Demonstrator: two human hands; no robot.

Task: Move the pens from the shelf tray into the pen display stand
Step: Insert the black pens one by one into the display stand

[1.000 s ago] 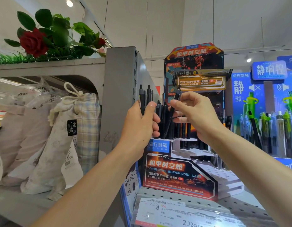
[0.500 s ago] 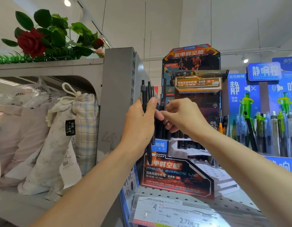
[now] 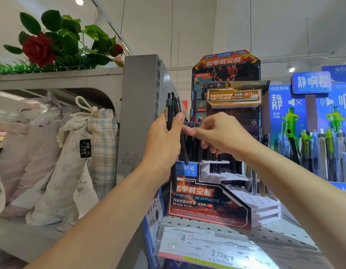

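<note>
At centre frame the left hand (image 3: 164, 136) has its grip closed round a bundle of black pens (image 3: 173, 113), about three tops showing, while the right hand (image 3: 222, 135) reaches in with fingers blurred, so I cannot tell its grip. Drawing one pen out could loosen the others and drop them. One pen display stand (image 3: 211, 202) sits below, its back rows already holding several pens.

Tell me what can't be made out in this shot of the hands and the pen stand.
- Right hand, head view: motion blur hides whether its fingertips pinch a pen.
- Bundle of black pens in the left hand: the palm covers them, count unclear.
- Orange and black cardboard pen display stand: hands hide its back slots.
- White price label: small print unreadable.
</note>
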